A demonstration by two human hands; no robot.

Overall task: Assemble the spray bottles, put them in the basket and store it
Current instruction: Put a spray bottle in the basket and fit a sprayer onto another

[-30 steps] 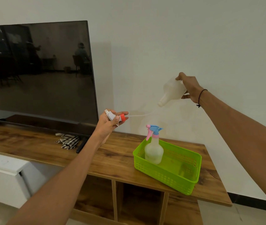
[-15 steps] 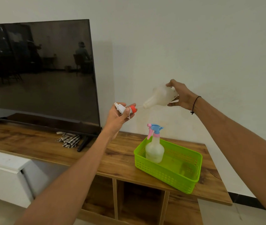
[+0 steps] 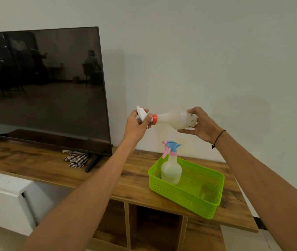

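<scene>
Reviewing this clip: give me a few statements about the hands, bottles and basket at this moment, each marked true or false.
1. The left hand grips the white spray head with an orange collar. True.
2. The right hand rests empty on the wooden cabinet. False: it holds the translucent bottle by its base, in the air.
3. The held bottle lies roughly horizontal, its neck meeting the orange collar. True.
4. The green basket holds two finished bottles. False: only one, the bottle with the blue and pink sprayer, stands in it.
5. The basket sits inside a lower cubby. False: it is on the cabinet top.
</scene>
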